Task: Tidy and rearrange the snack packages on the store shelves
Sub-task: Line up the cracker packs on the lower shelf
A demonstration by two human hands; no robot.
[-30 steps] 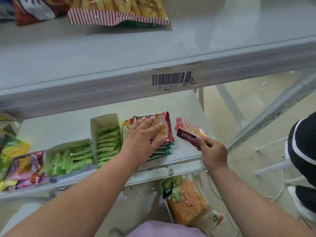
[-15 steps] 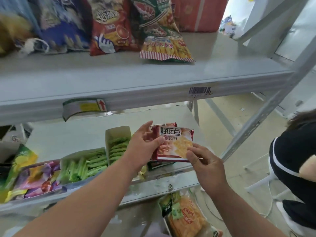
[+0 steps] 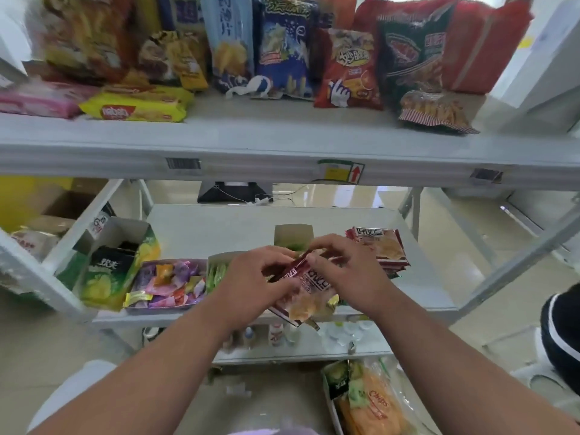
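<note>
Both my hands hold a small bundle of red snack packets (image 3: 306, 293) above the front edge of the middle shelf (image 3: 417, 287). My left hand (image 3: 251, 277) grips the bundle's left side, and my right hand (image 3: 348, 271) pinches its top right. Behind my right hand a stack of the same red packets (image 3: 381, 246) lies on the shelf. The open box of green packets (image 3: 216, 271) is mostly hidden by my left hand.
The upper shelf (image 3: 282, 142) carries several chip bags, a yellow wafer pack (image 3: 138, 109) and pink packs (image 3: 37, 98). On the middle shelf sit a green chip bag (image 3: 103, 277) and a tray of purple candies (image 3: 169, 284). A chips bag (image 3: 370, 403) lies below; another person (image 3: 561, 334) crouches at right.
The view has tilted up and shifted, showing the upper shelf. Both hands have closed together on the red packets, which have tipped from upright to slanted and come nearer the shelf's front edge.
</note>
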